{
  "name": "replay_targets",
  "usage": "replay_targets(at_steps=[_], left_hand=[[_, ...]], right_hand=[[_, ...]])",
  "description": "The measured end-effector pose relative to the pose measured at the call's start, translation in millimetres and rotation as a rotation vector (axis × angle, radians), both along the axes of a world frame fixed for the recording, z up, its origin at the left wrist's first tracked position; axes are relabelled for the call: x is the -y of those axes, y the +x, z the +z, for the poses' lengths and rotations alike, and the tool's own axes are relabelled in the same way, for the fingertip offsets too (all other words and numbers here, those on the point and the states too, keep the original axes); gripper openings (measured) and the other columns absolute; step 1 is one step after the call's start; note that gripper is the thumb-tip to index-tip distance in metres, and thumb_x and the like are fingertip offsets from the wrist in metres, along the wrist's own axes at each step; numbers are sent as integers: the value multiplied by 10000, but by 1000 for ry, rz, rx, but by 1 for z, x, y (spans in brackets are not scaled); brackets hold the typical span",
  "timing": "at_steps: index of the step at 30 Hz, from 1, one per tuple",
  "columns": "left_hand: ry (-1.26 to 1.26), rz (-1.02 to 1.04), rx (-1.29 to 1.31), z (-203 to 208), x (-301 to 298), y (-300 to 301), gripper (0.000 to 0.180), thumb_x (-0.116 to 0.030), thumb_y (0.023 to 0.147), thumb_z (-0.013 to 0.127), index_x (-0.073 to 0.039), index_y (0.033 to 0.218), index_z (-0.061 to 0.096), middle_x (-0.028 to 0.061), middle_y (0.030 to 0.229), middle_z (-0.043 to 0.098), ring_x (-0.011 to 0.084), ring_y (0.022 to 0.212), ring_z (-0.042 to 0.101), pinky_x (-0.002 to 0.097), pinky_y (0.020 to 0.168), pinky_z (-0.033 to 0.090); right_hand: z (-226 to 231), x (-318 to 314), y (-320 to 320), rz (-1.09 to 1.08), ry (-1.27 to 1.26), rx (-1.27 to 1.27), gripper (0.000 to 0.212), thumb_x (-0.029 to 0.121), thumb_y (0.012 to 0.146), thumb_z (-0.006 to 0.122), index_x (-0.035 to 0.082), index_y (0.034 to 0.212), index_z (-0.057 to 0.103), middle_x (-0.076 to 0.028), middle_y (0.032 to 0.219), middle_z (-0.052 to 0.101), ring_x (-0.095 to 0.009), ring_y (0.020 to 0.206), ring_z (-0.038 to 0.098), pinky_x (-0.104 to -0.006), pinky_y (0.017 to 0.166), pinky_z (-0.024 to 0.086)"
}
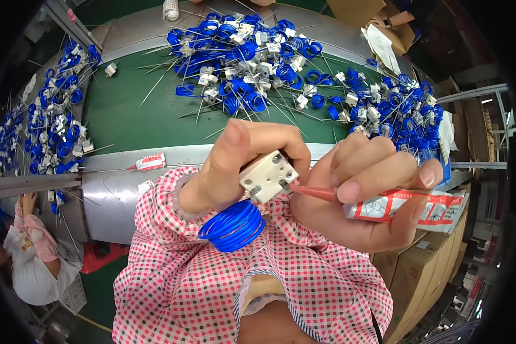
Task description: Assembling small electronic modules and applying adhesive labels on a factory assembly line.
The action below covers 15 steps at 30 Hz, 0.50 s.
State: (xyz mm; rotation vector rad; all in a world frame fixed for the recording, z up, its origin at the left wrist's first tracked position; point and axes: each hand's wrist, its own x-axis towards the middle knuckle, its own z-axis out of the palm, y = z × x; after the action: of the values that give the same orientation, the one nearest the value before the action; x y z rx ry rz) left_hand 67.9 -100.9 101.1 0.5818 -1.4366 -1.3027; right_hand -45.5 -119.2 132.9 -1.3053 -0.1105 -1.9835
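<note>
My left hand (223,163) grips a capillary thermostat by its white, boxy body (269,176), with the face showing metal terminals and small holes turned up. The thermostat's blue coiled tube (233,227) hangs below my left wrist. My right hand (378,189) is closed round a squeeze tube (407,207), white and red with a tapered red nozzle (315,191). The nozzle's tip is at the edge of the white body, by a terminal on its right side; whether it touches cannot be made out.
A big heap of similar thermostats (241,63) covers the far green belt (126,109), with more piled at right (395,109) and left (57,114). Another tube (150,161) lies on the metal ledge. A co-worker (37,258) sits at left; cardboard boxes (421,269) stand at right.
</note>
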Motion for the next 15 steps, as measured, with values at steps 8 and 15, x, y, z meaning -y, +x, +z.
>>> replay_targets(at_steps=[8,15], left_hand=[[140,-137,-97,-2,-3,-4,869,-675,807,35,25,735,546,51,664,528,106,571,447,225,512,343],[157,-39,-108,1,-7,-10,851,-593,839,-28,13,608,523,93,578,515,162,521,441,265,496,344]], right_hand=[[1,-4,4,-29,43,5,203,195,855,365,28,955,420,-54,470,436,-95,352,271,-217,312,207],[2,-5,5,-114,92,-19,187,186,846,377,25,933,416,-45,438,417,-92,323,232,-222,299,186]])
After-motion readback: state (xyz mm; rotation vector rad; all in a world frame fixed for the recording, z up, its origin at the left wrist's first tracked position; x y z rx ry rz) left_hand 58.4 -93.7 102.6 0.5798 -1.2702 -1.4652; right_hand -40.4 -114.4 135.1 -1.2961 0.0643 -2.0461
